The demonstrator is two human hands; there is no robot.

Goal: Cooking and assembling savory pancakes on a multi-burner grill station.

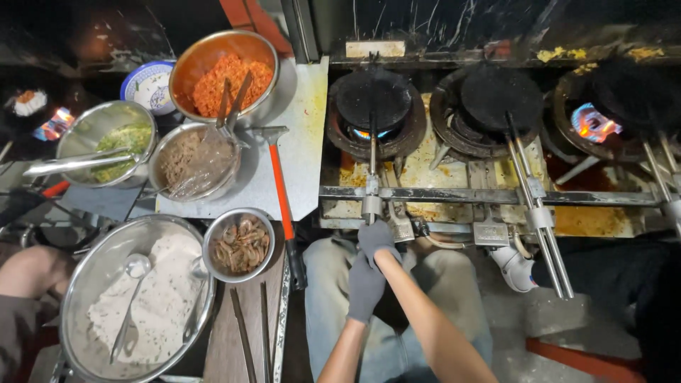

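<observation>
Head view showed both gloved hands stacked near six o'clock. The right hand (376, 241) closed round the lower end of the pan handle (372, 167), nearer than the left hand (365, 287), whose grip I cannot tell. The handle's long axis ran toward twelve o'clock to the round black pan (373, 96) over its burner flame (370, 133).
</observation>
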